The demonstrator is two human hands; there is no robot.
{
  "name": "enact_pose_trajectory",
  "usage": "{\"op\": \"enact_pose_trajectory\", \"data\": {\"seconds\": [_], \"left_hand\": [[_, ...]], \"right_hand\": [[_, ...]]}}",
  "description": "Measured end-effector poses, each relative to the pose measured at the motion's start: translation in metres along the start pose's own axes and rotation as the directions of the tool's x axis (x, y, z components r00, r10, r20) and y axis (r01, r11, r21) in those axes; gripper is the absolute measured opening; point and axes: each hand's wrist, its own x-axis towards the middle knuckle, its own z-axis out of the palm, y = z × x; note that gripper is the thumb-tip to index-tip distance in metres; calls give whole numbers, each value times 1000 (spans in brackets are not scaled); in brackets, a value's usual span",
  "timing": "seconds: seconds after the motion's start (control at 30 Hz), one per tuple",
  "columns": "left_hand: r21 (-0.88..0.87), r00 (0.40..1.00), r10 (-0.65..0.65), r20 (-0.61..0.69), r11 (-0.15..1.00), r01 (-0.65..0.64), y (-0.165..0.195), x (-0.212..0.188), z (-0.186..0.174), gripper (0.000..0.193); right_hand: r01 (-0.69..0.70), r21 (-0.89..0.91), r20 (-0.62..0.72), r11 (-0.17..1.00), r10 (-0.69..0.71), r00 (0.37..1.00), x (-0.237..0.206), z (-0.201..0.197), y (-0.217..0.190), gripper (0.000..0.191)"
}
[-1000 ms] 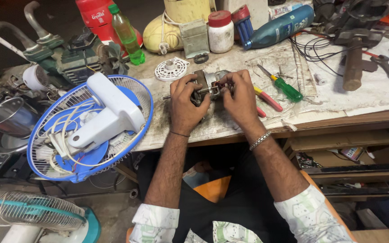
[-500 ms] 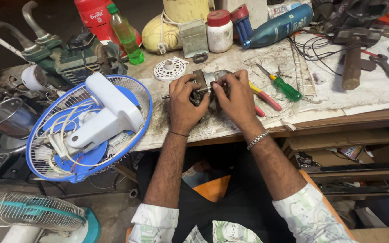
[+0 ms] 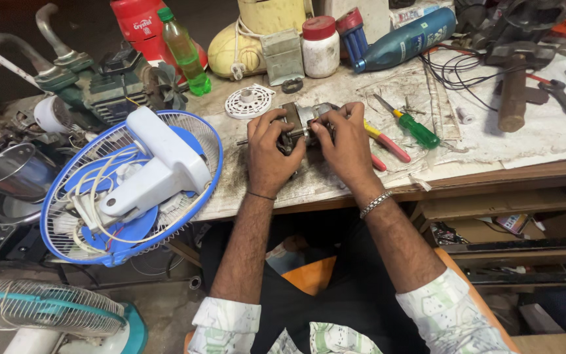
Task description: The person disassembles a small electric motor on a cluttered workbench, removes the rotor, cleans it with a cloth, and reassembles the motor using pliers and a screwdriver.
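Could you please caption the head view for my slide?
Both hands, left hand and right hand, grip a small electric motor on the cluttered workbench.

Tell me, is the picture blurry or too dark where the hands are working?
In the head view the left hand and right hand look sharp and evenly lit on the small motor; the workbench shows no harsh glare; the space under it is dim; the blue fan bulges slightly from wide-lens distortion.
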Motion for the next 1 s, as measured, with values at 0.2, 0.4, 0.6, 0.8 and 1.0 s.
{"op": "enact_pose_trajectory", "data": {"seconds": [0.2, 0.4, 0.6, 0.8, 1.0], "left_hand": [[7, 1000, 28, -8, 1000, -28, 0, 0, 0, 26], [-4, 1000, 24, -8, 1000, -24, 2, 0, -1, 27], [1, 998, 50, -24, 999, -50, 2, 1, -2, 28], [-21, 1000, 17, -20, 1000, -18, 2, 0, -1, 26], [-4, 1000, 12, -8, 1000, -12, 2, 0, -1, 25]], "right_hand": [[-122, 214, 42, 969, 116, 992, 1, -1, 3, 16], [67, 33, -45, 997, -65, 997, -1, -2, 0, 16], [33, -46, -43, 998, -35, 998, -5, -3, -9, 19], [44, -89, -38, 995, -48, 998, -3, 0, -5, 14], [12, 167, -23, 986, -8, 1000, -1, -5, -4, 14]]}}
